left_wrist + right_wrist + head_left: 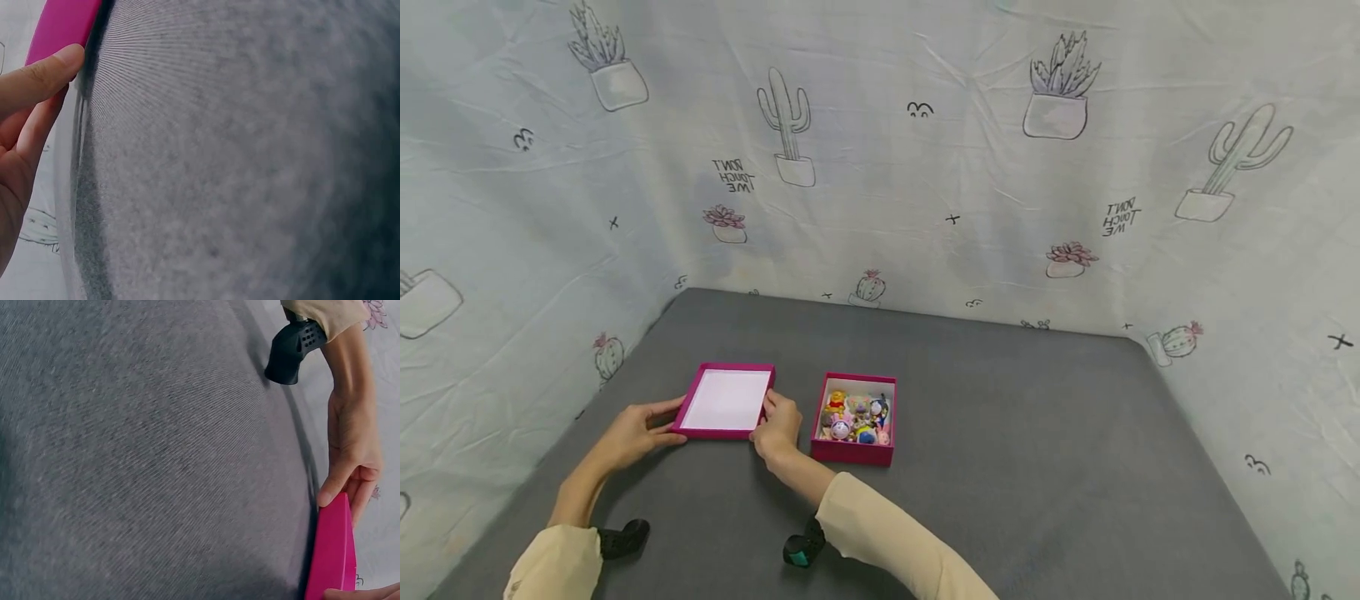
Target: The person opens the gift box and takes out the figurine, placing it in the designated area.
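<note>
A magenta box lid point(727, 400) lies with its white inside facing up on the left part of the table. My left hand point(632, 435) pinches its left side near the front corner, thumb at the front and fingers along the edge. On the opposite side my right hand point(777, 427) grips the lid's right edge. The left wrist view has the left thumb point(70, 59) against the magenta wall. Right of the lid stands the open magenta box point(852, 451), holding several small toy figurines point(841, 427), one of them yellow with a red top.
Grey cloth point(1037, 467) covers the table. A pale curtain point(880, 167) printed with cacti rises behind it and along both sides. Black wrist cameras point(625, 539) hang below the beige sleeves point(895, 533). The open box sits close to the right hand.
</note>
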Motion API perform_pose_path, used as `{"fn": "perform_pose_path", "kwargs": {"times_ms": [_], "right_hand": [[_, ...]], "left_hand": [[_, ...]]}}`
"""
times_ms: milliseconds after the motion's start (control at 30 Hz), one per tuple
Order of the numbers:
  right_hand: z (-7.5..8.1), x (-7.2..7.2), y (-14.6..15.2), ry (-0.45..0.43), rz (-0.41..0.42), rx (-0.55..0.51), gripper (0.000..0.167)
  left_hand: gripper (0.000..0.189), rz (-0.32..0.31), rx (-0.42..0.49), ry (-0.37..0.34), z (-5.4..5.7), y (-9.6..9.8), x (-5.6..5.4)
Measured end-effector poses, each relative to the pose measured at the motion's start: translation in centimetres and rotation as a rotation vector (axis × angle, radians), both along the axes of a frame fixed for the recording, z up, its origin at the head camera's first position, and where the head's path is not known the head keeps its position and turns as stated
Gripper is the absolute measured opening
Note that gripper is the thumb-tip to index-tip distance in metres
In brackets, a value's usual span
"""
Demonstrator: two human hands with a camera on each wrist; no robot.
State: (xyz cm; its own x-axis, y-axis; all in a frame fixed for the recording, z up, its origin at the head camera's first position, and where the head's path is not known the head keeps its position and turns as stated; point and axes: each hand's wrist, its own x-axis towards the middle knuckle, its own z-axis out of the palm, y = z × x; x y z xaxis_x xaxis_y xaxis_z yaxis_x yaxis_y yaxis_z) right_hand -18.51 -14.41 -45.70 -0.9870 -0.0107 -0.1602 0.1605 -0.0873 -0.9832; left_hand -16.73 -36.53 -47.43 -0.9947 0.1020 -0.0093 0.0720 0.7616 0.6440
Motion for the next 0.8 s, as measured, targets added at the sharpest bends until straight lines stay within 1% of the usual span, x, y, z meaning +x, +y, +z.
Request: {"fn": "perform_pose_path", "kwargs": {"times_ms": [67,267,433,533,633,700,767,800], "right_hand": [[-0.2,-0.1,0.1,0.005,-0.001,0.019,0.072],[-0.5,-0.3,0.2,0.016,0.03,0.058,0.07],[-0.5,-0.2,0.2,0.011,0.035,0.064,0.069],[-0.5,-0.2,0.3,0.01,0.032,0.115,0.072],[0.0,-0.1,0.7,-0.014,0.029,0.202,0.08],[0.7,0.1,1.1,-0.043,0.034,0.238,0.084],[1.7,0.4,1.6,-0.064,0.043,0.216,0.085],[2.2,0.5,1.9,-0.059,0.047,0.172,0.085]], "left_hand": [[0.068,0.001,-0.021,0.008,-0.1,0.0,-0.2],[0.065,-0.015,0.004,0.009,-0.4,-0.3,-0.6],[0.069,-0.014,0.028,-0.033,-0.2,-0.4,-0.2],[0.071,-0.003,0.046,-0.072,0.2,-0.2,-0.2],[0.075,0.004,0.094,-0.108,0.7,-0.2,-0.2],[0.077,0.009,0.123,-0.102,1.1,-0.4,0.0],[0.077,0.022,0.137,-0.068,1.5,-0.7,0.4],[0.077,0.03,0.143,-0.041,1.7,-0.9,0.7]]}}
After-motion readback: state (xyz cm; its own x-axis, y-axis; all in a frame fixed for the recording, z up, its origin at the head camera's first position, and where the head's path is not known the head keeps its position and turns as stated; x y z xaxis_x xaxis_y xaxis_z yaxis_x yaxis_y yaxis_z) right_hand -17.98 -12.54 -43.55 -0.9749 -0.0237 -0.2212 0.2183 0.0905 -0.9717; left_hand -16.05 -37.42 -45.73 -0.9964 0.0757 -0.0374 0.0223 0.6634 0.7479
